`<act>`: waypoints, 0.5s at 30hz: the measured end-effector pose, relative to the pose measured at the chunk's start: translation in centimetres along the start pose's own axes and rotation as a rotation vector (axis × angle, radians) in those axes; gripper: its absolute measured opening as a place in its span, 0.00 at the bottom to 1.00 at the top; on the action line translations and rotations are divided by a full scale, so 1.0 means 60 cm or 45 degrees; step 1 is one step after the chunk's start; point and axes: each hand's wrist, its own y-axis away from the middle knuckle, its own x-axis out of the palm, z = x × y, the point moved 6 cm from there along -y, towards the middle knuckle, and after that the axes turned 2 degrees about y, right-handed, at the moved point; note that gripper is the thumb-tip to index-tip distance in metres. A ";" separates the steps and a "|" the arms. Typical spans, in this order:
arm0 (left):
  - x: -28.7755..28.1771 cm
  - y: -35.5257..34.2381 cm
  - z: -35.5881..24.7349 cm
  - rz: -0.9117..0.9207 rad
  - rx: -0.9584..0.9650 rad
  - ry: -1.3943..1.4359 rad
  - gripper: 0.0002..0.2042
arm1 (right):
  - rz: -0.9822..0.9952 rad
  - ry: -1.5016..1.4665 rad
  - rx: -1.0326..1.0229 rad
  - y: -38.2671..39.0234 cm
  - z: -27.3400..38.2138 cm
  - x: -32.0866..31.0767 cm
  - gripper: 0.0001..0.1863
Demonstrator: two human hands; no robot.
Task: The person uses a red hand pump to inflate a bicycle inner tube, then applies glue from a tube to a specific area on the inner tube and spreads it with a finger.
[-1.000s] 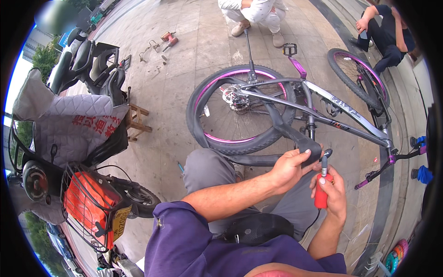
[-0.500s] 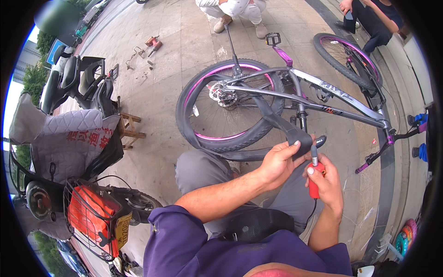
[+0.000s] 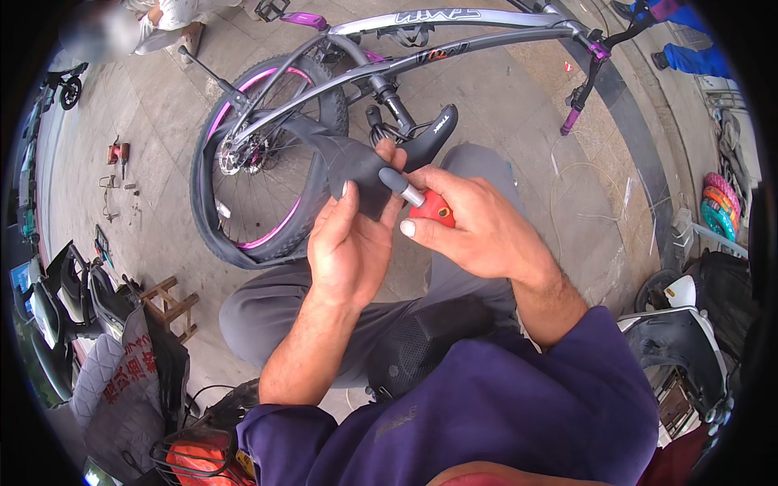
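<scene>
A black bicycle inner tube (image 3: 352, 166) stretches up from the wheel, its flattened section gripped between the thumb and fingers of my left hand (image 3: 350, 251). My right hand (image 3: 490, 231) is wrapped around a red hand-held rotary grinder (image 3: 438, 209). Its metal collar ends in a rounded grey tip (image 3: 394, 180), which lies at the edge of the tube; whether it touches is unclear. Beyond my hands the grey and purple bicycle (image 3: 348, 69) lies on its side. The rest of the tube runs along the tyre (image 3: 271, 257) of the rear wheel.
On the paving at left lie a red power tool (image 3: 118, 152) and small metal parts. A wooden stool (image 3: 170, 306) stands near parked scooters at lower left. The saddle (image 3: 429, 142) is just past my hands. People are at the upper left and upper right.
The view has swung, so the bicycle appears farther left and up. My hands look closer and the grinder has tilted from upright to leaning left. Both holds are kept.
</scene>
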 end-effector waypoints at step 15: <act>0.009 -0.001 0.003 0.029 0.011 -0.144 0.29 | -0.012 -0.148 0.007 0.002 -0.018 -0.005 0.18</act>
